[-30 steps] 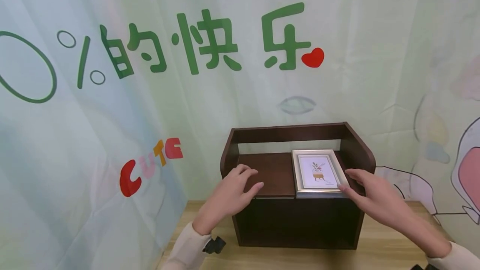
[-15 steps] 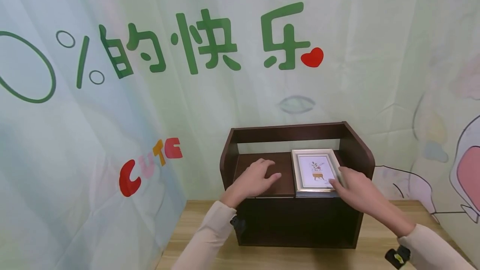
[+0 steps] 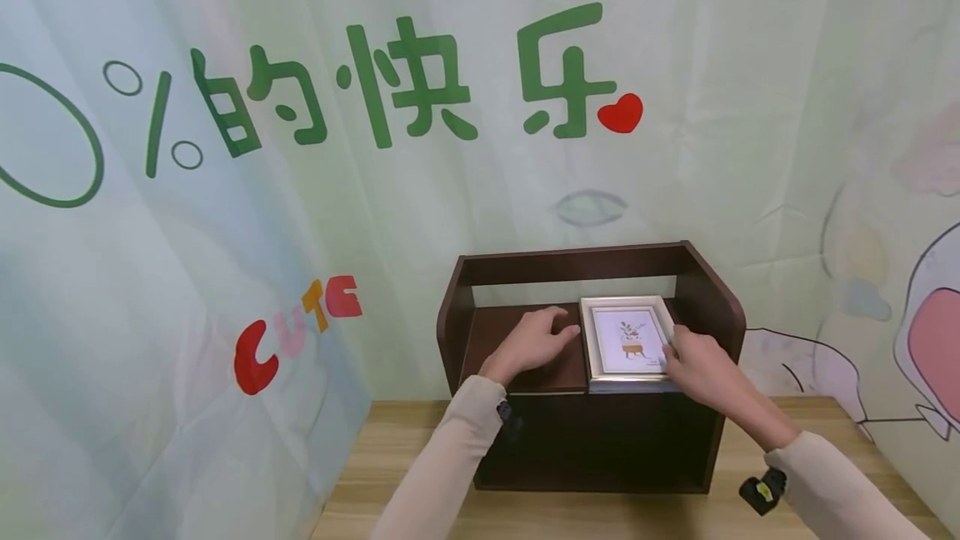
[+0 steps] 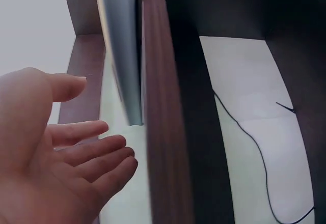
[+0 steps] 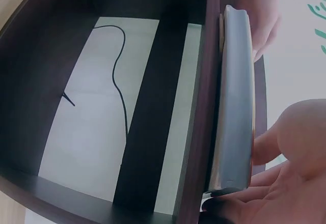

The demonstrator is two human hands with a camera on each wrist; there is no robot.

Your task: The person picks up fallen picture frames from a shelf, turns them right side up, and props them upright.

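A silver picture frame (image 3: pixel 630 340) with a potted-plant print lies face up on the upper shelf of a dark brown desktop rack (image 3: pixel 577 263). My right hand (image 3: pixel 701 367) grips its right side near the front corner. In the right wrist view, the thumb of that hand (image 5: pixel 295 168) is on the face and the fingers reach to the frame's edge, partly hidden. Left of the frame, my left hand (image 3: pixel 531 344) hovers over the shelf, holding nothing. Its fingers (image 4: pixel 102 155) are spread and relaxed in the left wrist view, apart from the frame (image 4: pixel 121 51).
The rack stands on a wooden table (image 3: pixel 397 448) against a printed curtain (image 3: pixel 300 215). High side panels (image 3: pixel 708 298) and a back rail bound the shelf. Below it is an open dark compartment (image 3: pixel 600 444). Black wrist cameras (image 3: pixel 763 490) sit at the cuffs.
My left hand has moved right across the shelf towards the frame's left side. The right hand has moved left and taken hold of the frame's right side. The frame stays in place.
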